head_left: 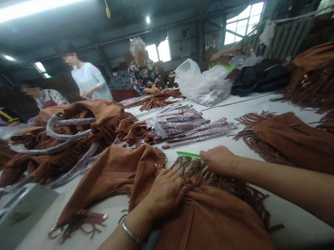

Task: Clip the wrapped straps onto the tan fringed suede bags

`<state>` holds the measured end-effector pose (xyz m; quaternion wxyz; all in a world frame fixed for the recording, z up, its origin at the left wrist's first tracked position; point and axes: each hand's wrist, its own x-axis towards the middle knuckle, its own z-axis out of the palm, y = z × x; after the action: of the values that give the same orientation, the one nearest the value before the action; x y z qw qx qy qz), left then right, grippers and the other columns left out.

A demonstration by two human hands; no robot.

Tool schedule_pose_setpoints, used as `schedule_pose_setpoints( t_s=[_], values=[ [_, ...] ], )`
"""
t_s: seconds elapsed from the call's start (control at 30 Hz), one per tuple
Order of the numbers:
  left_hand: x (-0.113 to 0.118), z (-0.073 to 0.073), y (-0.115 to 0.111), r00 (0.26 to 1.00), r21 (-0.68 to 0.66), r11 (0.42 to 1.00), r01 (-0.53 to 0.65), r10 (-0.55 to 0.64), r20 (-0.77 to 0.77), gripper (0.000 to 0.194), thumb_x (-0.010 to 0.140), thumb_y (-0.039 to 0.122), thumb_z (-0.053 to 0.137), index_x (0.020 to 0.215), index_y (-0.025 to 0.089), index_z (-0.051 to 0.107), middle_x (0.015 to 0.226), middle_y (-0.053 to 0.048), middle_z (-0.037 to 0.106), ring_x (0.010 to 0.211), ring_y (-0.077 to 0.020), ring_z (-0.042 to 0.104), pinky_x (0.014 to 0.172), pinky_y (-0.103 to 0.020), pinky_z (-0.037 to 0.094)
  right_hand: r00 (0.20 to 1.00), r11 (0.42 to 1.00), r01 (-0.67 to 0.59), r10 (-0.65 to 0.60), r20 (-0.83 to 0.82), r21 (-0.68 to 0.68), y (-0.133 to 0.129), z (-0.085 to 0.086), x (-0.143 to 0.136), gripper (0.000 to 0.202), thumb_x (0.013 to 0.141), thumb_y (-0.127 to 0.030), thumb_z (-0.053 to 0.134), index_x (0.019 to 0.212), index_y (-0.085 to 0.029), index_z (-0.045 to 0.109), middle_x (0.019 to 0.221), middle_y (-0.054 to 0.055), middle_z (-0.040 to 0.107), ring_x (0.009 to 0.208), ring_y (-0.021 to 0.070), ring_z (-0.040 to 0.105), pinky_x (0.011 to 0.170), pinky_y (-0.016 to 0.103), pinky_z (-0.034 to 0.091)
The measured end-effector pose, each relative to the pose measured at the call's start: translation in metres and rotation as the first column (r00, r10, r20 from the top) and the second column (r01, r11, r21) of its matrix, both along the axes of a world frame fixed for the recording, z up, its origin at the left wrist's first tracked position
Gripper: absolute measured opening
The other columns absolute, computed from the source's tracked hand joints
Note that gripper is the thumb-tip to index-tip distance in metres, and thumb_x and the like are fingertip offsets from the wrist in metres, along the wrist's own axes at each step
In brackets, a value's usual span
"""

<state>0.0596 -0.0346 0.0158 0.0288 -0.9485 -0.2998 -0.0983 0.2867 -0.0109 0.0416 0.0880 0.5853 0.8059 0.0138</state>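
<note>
A brown suede-like bag (212,225) with long fringe (196,169) lies across the table in front of me. My left hand (166,190), a silver bangle on its wrist, presses on the bag beside the fringe, its fingers curled into the fabric. In my right hand (218,159) is a green comb (188,154), its toothed end pointing left over the fringe strands. Touching the left side of this bag is another brown flap or bag (109,172) with a metal ring and short tassels. My right fingertips are partly hidden behind the hand.
Wrapped straps (181,122) lie in a bundle beyond my hands. Brown bags with wrapped handles (69,129) pile up on the left, more fringed bags (300,133) on the right. A clear plastic bag (201,83) stands farther back. Several people work across the table (31,243).
</note>
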Motion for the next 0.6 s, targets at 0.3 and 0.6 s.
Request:
schedule_pose_setpoints(
  t_s=[0.3, 0.6],
  values=[
    [0.008, 0.006, 0.006, 0.992, -0.118, 0.985, -0.126, 0.127, 0.001, 0.035, 0.090, 0.040, 0.035, 0.073, 0.020, 0.057, 0.074, -0.001, 0.063, 0.071, -0.0168, 0.056, 0.071, -0.032, 0.038, 0.990, 0.992, 0.116, -0.119, 0.080, 0.042, -0.021, -0.008, 0.032, 0.028, 0.081, -0.013, 0.036, 0.099, -0.012, 0.057, 0.082, 0.017, 0.068, 0.079, 0.0294, 0.065, 0.061, 0.035, 0.046],
    [0.034, 0.003, -0.004, 0.998, -0.081, 0.995, -0.055, 0.058, 0.030, 0.038, 0.092, 0.039, 0.031, 0.081, 0.020, 0.062, 0.084, -0.002, 0.066, 0.079, -0.0180, 0.058, 0.074, -0.032, 0.041, 0.967, 0.968, 0.246, -0.249, 0.055, 0.056, -0.015, -0.003, 0.052, 0.029, 0.080, -0.008, 0.036, 0.098, -0.009, 0.059, 0.086, 0.020, 0.067, 0.081, 0.0295, 0.065, 0.063, 0.036, 0.048]
  ],
)
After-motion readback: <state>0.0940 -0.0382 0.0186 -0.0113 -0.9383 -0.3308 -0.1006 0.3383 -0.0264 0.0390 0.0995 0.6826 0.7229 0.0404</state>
